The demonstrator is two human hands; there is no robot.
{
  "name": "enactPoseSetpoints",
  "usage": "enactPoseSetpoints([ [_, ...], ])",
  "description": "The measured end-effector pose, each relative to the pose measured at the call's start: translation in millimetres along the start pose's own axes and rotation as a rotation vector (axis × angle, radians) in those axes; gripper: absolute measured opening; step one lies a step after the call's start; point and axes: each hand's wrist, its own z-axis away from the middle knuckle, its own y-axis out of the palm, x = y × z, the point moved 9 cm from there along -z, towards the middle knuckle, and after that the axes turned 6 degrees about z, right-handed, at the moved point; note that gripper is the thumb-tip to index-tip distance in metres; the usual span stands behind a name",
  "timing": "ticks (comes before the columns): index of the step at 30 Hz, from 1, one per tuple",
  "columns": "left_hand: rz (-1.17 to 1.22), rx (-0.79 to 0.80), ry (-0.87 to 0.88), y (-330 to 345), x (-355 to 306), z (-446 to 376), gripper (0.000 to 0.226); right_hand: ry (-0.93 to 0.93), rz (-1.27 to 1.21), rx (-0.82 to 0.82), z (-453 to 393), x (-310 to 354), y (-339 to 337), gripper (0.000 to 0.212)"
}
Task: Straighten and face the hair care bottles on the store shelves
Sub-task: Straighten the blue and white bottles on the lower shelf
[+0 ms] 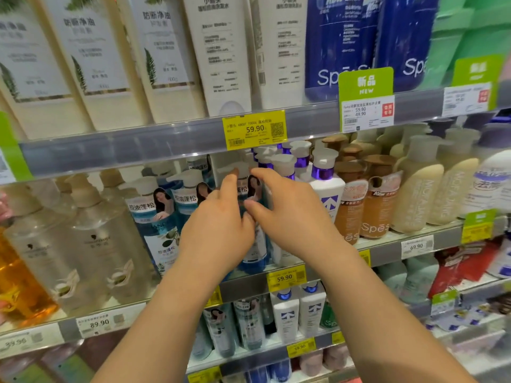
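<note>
A blue-and-white pump bottle (258, 244) with a woman's picture on its label stands on the middle shelf (387, 246). My left hand (218, 230) grips its left side and my right hand (287, 214) grips its right side, thumb across the front. Most of the bottle's body is hidden behind my hands. Two matching blue bottles (154, 217) stand just to its left. White bottles with purple collars (323, 186) stand to its right.
Clear pump bottles (91, 244) and an orange bottle (19, 286) fill the left of the shelf, brown Spes bottles (367, 205) and cream bottles (420, 194) the right. Tall white tubes (221, 56) stand on the shelf above; price tags (254, 129) hang from the rails.
</note>
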Motion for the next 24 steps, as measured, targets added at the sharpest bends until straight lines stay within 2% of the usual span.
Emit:
enactPoseSetpoints([
  [7,0.014,-0.157,0.014,-41,-4,7,0.060,-0.004,-0.122,-0.087,3,6,-16,0.039],
  [17,0.139,-0.360,0.062,-130,10,14,0.025,-0.121,-0.328,-0.059,-16,60,-29,0.030],
  [24,0.095,-0.468,0.225,-204,-10,-14,0.015,-0.166,-0.423,-0.333,-40,80,-110,0.010],
])
